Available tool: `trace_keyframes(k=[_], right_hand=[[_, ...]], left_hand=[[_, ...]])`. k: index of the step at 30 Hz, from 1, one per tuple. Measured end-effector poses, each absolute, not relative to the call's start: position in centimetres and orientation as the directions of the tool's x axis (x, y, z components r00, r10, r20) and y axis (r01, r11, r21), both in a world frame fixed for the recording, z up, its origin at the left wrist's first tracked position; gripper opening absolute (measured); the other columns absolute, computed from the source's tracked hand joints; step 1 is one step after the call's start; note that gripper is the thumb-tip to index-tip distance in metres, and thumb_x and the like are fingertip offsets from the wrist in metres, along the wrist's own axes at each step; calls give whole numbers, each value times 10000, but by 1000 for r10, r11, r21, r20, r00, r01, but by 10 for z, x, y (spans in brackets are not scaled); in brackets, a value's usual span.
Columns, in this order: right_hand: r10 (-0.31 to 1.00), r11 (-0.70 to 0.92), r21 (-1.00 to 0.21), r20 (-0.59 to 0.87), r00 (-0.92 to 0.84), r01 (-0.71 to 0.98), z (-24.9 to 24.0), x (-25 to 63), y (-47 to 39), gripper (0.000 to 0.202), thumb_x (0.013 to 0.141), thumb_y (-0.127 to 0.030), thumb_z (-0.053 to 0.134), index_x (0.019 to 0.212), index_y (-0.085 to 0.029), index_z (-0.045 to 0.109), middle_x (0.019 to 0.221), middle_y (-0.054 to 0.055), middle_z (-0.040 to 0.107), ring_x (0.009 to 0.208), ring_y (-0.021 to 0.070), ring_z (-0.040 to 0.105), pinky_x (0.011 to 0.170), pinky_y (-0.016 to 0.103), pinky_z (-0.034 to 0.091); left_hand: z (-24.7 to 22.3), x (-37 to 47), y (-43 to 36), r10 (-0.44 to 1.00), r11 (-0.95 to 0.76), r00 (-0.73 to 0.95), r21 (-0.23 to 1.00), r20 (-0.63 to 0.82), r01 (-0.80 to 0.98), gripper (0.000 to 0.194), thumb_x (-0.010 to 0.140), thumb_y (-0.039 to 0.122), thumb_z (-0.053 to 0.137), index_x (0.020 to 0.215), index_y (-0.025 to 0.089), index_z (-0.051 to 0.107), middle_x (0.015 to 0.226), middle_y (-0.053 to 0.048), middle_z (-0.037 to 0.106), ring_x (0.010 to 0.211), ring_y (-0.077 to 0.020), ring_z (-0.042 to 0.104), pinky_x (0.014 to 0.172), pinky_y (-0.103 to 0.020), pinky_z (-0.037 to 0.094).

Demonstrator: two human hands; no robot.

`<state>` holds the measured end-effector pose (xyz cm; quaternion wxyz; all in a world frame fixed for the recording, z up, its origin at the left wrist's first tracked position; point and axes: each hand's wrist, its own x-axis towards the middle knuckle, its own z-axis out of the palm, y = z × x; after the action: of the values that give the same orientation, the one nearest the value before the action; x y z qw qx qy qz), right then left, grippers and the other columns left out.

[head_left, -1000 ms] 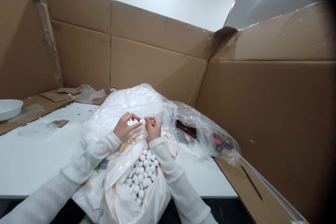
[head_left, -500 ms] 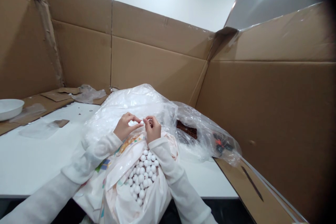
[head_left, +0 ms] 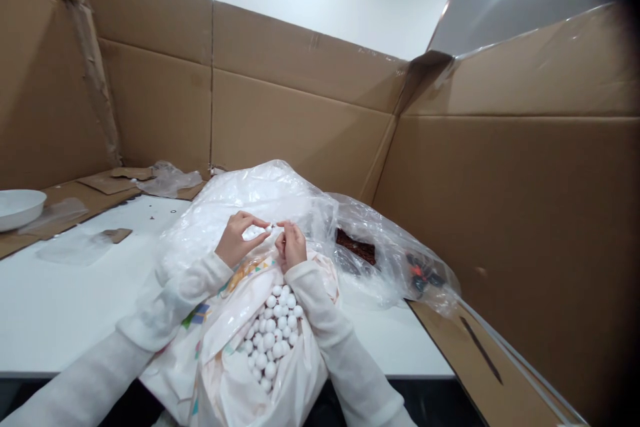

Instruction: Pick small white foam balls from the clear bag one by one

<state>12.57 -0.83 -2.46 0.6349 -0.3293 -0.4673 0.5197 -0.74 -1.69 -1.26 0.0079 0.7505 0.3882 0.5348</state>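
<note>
My left hand [head_left: 237, 239] pinches a small white ball [head_left: 269, 228] between thumb and index finger. To its right, my right hand [head_left: 292, 243] has its index finger stretched toward the ball, with the other fingers curled in. A tiny dark spot shows between that fingertip and the ball. Whether the curled fingers hold anything is hidden. Below both hands, a white plastic bag [head_left: 227, 337] with coloured prints gapes wide, and many more white balls [head_left: 273, 337] lie in it.
Behind my hands a large clear plastic bag [head_left: 270, 180] is heaped on the white table [head_left: 65, 307]. Dark and orange items [head_left: 423, 275] show through plastic at right. A white bowl [head_left: 20, 209] stands far left. Tall cardboard walls [head_left: 300, 93] enclose the table; a dark strip [head_left: 481, 350] lies right.
My right index finger has straightened toward the ball, while its other fingers have curled in and dropped slightly. My left hand keeps its pinch in nearly the same place.
</note>
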Motion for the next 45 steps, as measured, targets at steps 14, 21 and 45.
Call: trace_keyframes(k=[14, 21, 45], right_hand=[[949, 153, -960, 209, -236, -235, -24, 124, -12, 611, 694, -664, 380, 327, -175, 370, 252, -56, 292, 217, 27, 222, 290, 222, 106], [936, 141, -957, 212, -279, -255, -25, 123, -14, 581, 658, -694, 408, 374, -190, 356, 241, -71, 265, 218, 32, 210, 282, 216, 106], [925, -314, -538, 14, -381, -782, -26, 145, 3, 151, 544, -84, 359, 635, -178, 436, 449, -52, 424, 302, 56, 278, 311, 161, 179]], left_hand=[[-10, -8, -18, 528, -723, 199, 313, 826, 616, 101, 742, 254, 636, 829, 203, 641, 810, -4, 670, 809, -187, 505, 790, -349, 336], [-10, -6, -18, 515, -719, 183, 306, 838, 624, 107, 732, 281, 648, 801, 199, 645, 803, -11, 675, 792, -188, 509, 769, -348, 344], [18, -16, -35, 437, -862, 612, 501, 659, 76, 422, 818, 511, 430, 781, 174, 681, 708, -65, 650, 698, -180, 549, 708, -313, 404]])
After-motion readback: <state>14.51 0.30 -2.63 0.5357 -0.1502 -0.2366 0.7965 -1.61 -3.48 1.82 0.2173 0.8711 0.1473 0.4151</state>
